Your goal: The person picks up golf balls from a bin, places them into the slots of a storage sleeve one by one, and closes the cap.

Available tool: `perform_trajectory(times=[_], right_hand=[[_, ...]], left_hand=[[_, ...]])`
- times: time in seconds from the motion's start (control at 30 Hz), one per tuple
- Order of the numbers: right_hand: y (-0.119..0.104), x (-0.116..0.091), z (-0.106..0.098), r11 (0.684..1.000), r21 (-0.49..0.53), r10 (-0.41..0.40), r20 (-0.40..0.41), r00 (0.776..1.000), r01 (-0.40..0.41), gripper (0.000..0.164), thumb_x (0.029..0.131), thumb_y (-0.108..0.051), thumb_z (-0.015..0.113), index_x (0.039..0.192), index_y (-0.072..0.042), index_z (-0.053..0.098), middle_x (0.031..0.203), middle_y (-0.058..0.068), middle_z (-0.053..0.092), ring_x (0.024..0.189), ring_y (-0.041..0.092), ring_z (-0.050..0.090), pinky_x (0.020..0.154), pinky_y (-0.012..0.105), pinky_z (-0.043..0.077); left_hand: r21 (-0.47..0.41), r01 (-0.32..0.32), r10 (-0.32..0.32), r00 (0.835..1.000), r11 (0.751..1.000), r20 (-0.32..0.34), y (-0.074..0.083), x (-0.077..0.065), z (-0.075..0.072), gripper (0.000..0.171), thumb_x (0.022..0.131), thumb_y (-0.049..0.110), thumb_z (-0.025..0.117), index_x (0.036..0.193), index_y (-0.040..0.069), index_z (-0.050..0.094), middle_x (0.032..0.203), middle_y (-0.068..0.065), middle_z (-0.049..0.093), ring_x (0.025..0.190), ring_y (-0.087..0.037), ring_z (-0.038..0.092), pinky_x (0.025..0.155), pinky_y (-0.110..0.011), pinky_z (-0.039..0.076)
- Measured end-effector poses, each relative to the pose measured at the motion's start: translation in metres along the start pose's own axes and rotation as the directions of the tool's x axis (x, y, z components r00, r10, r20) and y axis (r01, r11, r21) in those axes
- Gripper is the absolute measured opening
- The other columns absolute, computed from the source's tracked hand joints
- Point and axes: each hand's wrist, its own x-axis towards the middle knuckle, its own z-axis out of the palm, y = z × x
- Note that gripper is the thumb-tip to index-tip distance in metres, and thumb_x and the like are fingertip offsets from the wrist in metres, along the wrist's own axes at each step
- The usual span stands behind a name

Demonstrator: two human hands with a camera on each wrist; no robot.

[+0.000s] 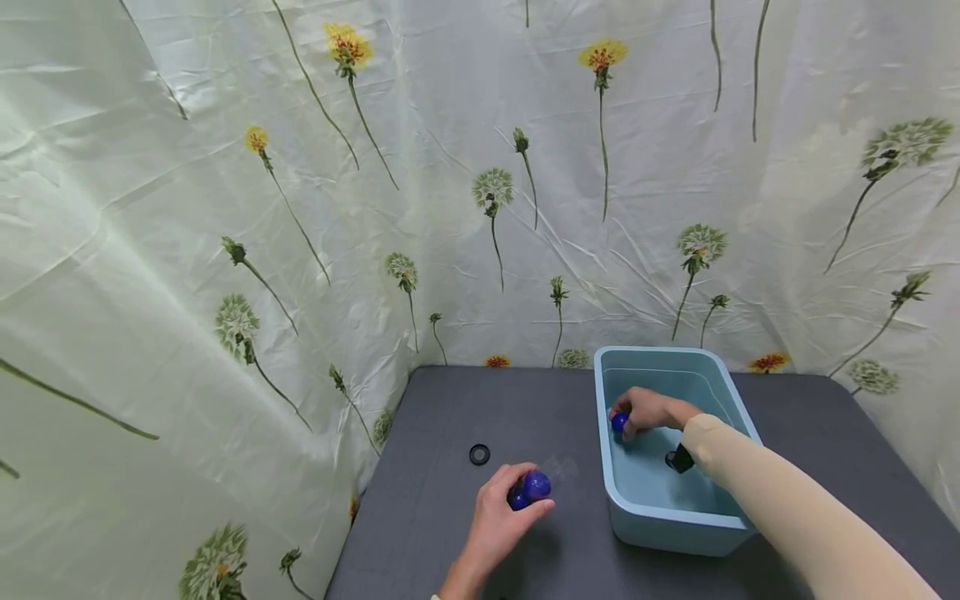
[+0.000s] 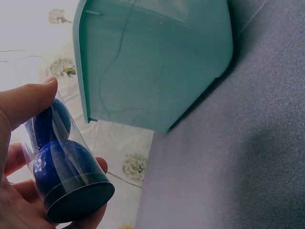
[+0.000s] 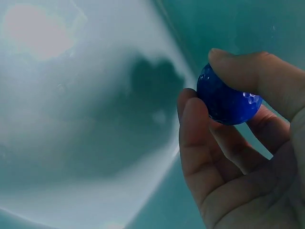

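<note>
My left hand [image 1: 501,518] grips a clear plastic tube [image 2: 78,164] with a black end cap [image 2: 81,202]. Two dimpled blue golf balls [image 1: 536,485] sit inside it, one against the other near the capped end. In the left wrist view the tube is tilted, its thumb-side end reaching past the fingers. My right hand [image 1: 645,412] is inside the light blue tub [image 1: 678,517], close to its left wall. Between thumb and fingertips it pinches another blue golf ball [image 3: 228,98], held over the tub's floor.
A small black ring [image 1: 479,454] lies on the dark grey table [image 1: 442,408], left of the tub and beyond my left hand. The tub stands on the table's right half. A white curtain [image 1: 465,125] printed with dandelions hangs behind and along the left side.
</note>
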Motion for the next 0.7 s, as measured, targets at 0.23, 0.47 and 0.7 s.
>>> perform_trajectory(times=[0.23,0.47,0.7], right_hand=[[-0.005,-0.003,-0.010,0.997,-0.001,-0.080,-0.009,0.997,0.080,0.042,0.075,0.003,0.081,0.115,-0.001,0.069,0.105,0.010,0.067,0.092,0.023,0.061,0.070,0.037,0.055],[-0.016,-0.013,-0.015,0.995,-0.024,-0.098,-0.024,0.995,0.098,0.041,0.077,-0.001,0.082,0.117,-0.003,0.069,0.108,0.010,0.066,0.094,0.024,0.061,0.070,0.039,0.055],[-0.028,-0.030,-0.019,0.991,-0.023,-0.136,-0.047,0.990,0.135,0.048,0.077,-0.007,0.085,0.122,-0.001,0.068,0.110,0.011,0.065,0.093,0.024,0.061,0.074,0.038,0.055]], left_hand=[[-0.015,0.009,-0.009,1.000,1.000,0.011,0.002,-0.001,-0.001,0.047,0.079,0.050,0.083,0.120,0.032,0.068,0.107,0.012,0.064,0.097,-0.009,0.061,0.081,-0.030,0.052],[-0.022,0.010,-0.010,1.000,1.000,0.017,0.004,-0.001,-0.004,0.046,0.080,0.049,0.083,0.120,0.032,0.068,0.108,0.011,0.064,0.098,-0.010,0.061,0.081,-0.030,0.053],[-0.021,0.009,-0.008,1.000,1.000,0.013,0.004,-0.002,-0.006,0.046,0.080,0.047,0.084,0.121,0.032,0.067,0.108,0.011,0.064,0.098,-0.010,0.061,0.081,-0.030,0.053]])
